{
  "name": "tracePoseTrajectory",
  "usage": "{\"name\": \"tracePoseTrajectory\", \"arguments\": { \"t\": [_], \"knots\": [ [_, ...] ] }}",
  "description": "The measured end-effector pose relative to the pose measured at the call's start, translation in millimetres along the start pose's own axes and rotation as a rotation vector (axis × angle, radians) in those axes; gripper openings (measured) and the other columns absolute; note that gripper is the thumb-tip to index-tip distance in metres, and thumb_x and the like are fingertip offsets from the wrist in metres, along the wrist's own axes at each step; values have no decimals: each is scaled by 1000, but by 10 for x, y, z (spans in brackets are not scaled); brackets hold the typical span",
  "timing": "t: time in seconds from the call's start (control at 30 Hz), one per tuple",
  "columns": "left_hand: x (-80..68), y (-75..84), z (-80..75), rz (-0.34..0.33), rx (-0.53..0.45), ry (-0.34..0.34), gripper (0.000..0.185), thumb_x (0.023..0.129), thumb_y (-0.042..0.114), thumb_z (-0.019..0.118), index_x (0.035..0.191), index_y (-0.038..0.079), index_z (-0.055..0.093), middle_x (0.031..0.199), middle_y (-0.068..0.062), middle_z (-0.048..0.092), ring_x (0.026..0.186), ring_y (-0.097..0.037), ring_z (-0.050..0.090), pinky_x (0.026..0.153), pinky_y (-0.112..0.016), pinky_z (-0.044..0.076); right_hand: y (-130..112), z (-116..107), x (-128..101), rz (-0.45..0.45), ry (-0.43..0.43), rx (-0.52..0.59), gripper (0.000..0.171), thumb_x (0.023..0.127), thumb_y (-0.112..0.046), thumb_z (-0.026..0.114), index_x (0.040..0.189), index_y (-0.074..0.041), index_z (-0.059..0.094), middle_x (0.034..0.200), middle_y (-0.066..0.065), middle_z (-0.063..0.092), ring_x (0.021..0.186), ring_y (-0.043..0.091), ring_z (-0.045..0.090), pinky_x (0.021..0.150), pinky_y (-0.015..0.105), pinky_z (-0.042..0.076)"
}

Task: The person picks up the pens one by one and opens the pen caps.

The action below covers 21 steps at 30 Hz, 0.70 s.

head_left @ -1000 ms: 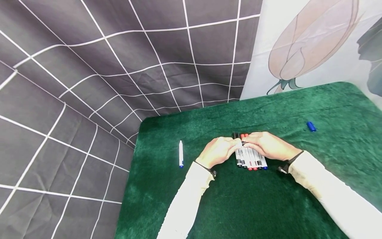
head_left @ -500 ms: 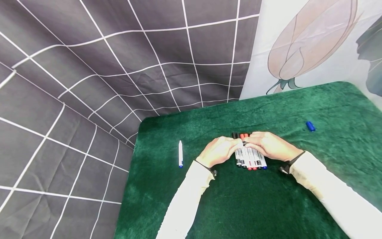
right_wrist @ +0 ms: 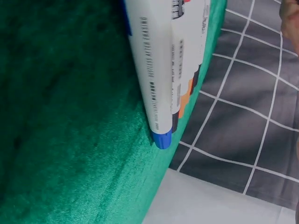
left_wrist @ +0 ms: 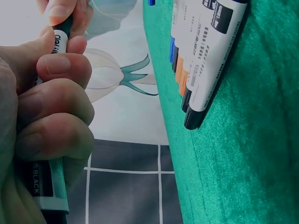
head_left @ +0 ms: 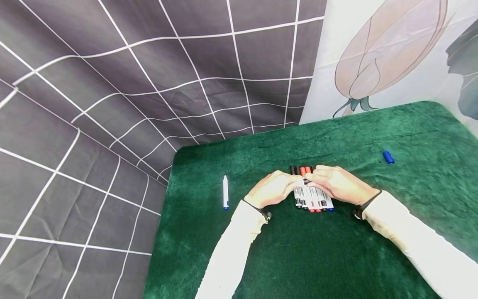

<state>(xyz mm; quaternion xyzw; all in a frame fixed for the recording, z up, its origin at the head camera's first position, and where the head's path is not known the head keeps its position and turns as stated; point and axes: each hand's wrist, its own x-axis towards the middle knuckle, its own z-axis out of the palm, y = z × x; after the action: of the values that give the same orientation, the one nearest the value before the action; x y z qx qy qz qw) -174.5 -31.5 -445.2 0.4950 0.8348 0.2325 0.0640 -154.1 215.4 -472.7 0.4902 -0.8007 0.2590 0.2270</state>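
Observation:
A row of several white markers [head_left: 313, 202] with black, red and blue ends lies side by side on the green velvet table [head_left: 298, 257]. Both hands meet just above the row. My left hand [head_left: 293, 183] curls round a black marker [left_wrist: 47, 186] labelled BLACK. In the left wrist view my right hand [head_left: 313, 178] pinches that marker's dark far end between thumb and finger [left_wrist: 60, 11]. The row also appears close up in the left wrist view [left_wrist: 205, 51] and in the right wrist view [right_wrist: 168, 70], its blue-tipped marker nearest the lens.
A single white marker with a blue end [head_left: 225, 192] lies alone to the left of the hands. A small blue cap [head_left: 388, 157] sits at the far right. Grey checked cloth [head_left: 112, 104] hangs behind and left of the table.

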Motion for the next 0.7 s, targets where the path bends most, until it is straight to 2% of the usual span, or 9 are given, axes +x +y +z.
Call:
{"name": "tracePoseTrajectory", "arguments": {
  "t": [0.27,0.47,0.57,0.7],
  "knots": [
    [11,-21,-33,18,-86,-11,28,107,22,49,123,14,71,115,5,72,103,7,60,94,-10,41,7,9,1,-56,24,-64,38,110,-29,39,104,-6,68,83,-1,57,73,10,48,61,33,47],
    [21,-51,-47,50,-171,-21,25,106,17,50,115,7,71,102,-4,72,88,-1,59,87,-12,44,13,3,7,-86,35,-80,35,110,-24,39,104,-6,68,81,-1,53,72,10,44,59,32,45],
    [28,-57,-49,61,-179,-25,23,106,15,50,111,6,71,91,-3,67,81,-3,54,82,-14,43,21,4,3,-99,46,-90,35,110,-24,38,105,-6,68,81,-1,53,72,10,44,58,32,45],
    [31,-54,-61,47,-181,-33,21,105,14,51,106,6,71,77,3,52,73,-2,48,74,-15,41,31,7,-2,-112,52,-94,36,110,-23,37,105,-5,68,82,-1,54,72,11,44,59,33,44]
  ]
}}
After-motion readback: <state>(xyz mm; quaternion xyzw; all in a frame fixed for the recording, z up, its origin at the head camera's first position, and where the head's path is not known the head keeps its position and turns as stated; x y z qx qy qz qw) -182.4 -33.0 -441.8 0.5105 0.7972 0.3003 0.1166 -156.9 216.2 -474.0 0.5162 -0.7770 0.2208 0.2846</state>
